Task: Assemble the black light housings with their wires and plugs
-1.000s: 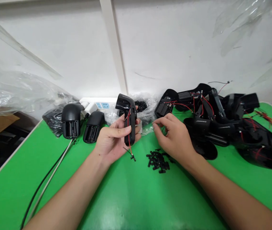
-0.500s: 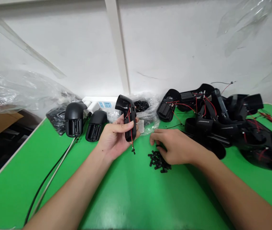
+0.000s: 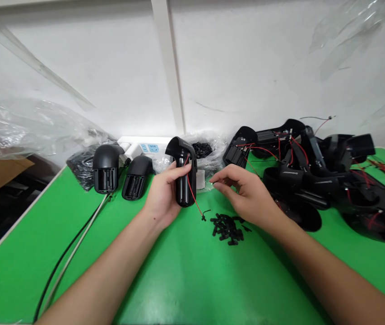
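Note:
My left hand [image 3: 161, 196] grips a black plastic housing [image 3: 183, 174] upright, its open side partly hidden by my fingers. A red wire [image 3: 192, 198] runs from the housing down to a small connector [image 3: 203, 217] just above the green tabletop. My right hand [image 3: 241, 192] hangs in the air to the right of the housing, fingers curled and nothing visible in them. Below it lies a heap of small black plastic pieces [image 3: 228, 229], not touched by my hand.
Several wired black housings lie in a heap [image 3: 300, 174] at the right. Two more housings [image 3: 106, 168] [image 3: 136, 177] stand at the back left, before a white power strip [image 3: 148, 148] and a plastic bag of black parts [image 3: 202, 151]. Black and white cables [image 3: 70, 257] cross the green table [image 3: 185, 280].
My right hand has lifted off the small black pieces and moved up toward the housing. My left hand has turned the housing, and the red wire now swings out to the right.

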Demonstrator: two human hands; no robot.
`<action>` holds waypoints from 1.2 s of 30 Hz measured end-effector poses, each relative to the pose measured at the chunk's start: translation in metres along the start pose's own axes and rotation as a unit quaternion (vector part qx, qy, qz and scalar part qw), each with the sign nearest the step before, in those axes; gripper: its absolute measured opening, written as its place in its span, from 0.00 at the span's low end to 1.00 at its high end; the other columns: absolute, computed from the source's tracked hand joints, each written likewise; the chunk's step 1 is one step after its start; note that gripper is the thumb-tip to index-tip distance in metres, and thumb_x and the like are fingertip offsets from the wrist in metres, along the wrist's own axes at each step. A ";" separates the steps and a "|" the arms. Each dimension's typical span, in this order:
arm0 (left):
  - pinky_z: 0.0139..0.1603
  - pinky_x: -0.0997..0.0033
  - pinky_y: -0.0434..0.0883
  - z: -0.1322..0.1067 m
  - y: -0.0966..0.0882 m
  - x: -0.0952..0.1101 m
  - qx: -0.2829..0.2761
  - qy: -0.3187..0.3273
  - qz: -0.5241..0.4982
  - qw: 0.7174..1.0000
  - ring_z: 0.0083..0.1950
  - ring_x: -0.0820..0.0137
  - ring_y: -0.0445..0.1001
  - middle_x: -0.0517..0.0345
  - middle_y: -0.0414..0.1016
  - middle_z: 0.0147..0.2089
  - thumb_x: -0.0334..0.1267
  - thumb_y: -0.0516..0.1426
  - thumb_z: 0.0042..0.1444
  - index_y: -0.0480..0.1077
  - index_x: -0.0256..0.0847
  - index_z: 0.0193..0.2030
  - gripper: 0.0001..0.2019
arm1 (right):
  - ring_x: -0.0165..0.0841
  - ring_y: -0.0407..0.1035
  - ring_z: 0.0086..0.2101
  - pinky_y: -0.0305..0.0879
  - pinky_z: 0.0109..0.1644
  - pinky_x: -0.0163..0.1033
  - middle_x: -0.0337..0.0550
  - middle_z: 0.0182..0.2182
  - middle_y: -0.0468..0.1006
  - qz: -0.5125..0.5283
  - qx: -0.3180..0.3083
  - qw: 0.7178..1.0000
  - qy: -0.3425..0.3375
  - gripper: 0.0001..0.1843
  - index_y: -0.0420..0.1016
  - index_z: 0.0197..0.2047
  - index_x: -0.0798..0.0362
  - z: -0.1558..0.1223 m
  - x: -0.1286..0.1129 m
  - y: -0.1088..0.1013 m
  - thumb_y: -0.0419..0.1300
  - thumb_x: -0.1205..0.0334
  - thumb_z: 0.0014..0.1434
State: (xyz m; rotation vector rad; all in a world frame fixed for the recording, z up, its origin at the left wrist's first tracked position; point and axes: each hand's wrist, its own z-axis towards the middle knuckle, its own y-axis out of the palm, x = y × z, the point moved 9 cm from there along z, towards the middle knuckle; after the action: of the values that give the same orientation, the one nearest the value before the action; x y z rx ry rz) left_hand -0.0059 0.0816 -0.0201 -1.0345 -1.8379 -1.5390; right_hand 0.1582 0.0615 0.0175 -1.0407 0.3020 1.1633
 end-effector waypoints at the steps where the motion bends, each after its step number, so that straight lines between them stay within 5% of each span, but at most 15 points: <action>1: 0.27 0.75 0.67 0.000 0.000 0.000 0.000 0.010 0.012 1.000 0.32 0.73 0.71 0.55 0.74 0.37 0.35 0.74 0.42 0.78 0.34 0.47 0.24 | 0.29 0.72 0.37 0.68 0.42 0.35 0.41 0.37 0.79 0.034 0.014 0.999 0.017 0.05 0.81 0.45 0.54 0.000 0.002 0.000 0.63 0.67 0.68; 7: 0.30 0.78 0.67 0.000 0.001 0.001 -0.013 0.071 0.078 0.994 0.32 0.76 0.71 0.60 0.75 0.35 0.35 0.74 0.44 0.79 0.36 0.44 0.19 | 0.25 0.72 0.31 0.69 0.37 0.30 0.39 0.30 0.79 0.220 0.041 0.970 0.097 0.08 0.80 0.42 0.56 0.000 0.014 0.006 0.68 0.60 0.66; 14: 0.39 0.78 0.68 0.001 0.001 0.001 -0.041 0.117 0.132 0.984 0.39 0.76 0.72 0.62 0.76 0.39 0.37 0.73 0.49 0.78 0.39 0.44 0.16 | 0.26 0.78 0.34 0.76 0.42 0.30 0.41 0.32 0.83 0.378 0.063 0.909 0.161 0.08 0.83 0.42 0.54 -0.003 0.026 0.011 0.72 0.59 0.63; 19: 0.43 0.78 0.67 -0.001 0.002 0.001 -0.041 0.130 0.135 0.981 0.42 0.74 0.71 0.61 0.76 0.42 0.41 0.72 0.52 0.79 0.40 0.46 0.16 | 0.25 0.77 0.31 0.73 0.38 0.28 0.39 0.29 0.81 0.395 0.093 0.901 0.155 0.09 0.82 0.38 0.54 -0.004 0.026 0.009 0.75 0.61 0.59; 24: 0.46 0.76 0.68 0.002 -0.009 -0.005 0.022 0.101 0.099 0.990 0.47 0.71 0.72 0.57 0.77 0.49 0.45 0.72 0.52 0.79 0.39 0.48 0.19 | 0.26 0.75 0.32 0.73 0.39 0.32 0.41 0.32 0.83 0.356 0.107 0.907 0.197 0.13 0.86 0.46 0.53 -0.008 0.036 0.008 0.75 0.59 0.58; 36: 0.43 0.75 0.69 -0.001 0.008 -0.002 -0.038 0.137 0.189 0.972 0.42 0.71 0.71 0.58 0.75 0.41 0.47 0.67 0.61 0.76 0.39 0.46 0.14 | 0.32 0.81 0.33 0.81 0.44 0.38 0.44 0.32 0.85 0.422 0.104 0.858 0.272 0.22 0.81 0.38 0.56 -0.011 0.038 0.022 0.83 0.57 0.43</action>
State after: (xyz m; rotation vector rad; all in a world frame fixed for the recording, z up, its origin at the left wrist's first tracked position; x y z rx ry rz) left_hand 0.0018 0.0802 -0.0168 -1.0735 -1.3169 -1.4425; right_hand 0.1589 0.0760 -0.0255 -1.0494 1.4185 1.5306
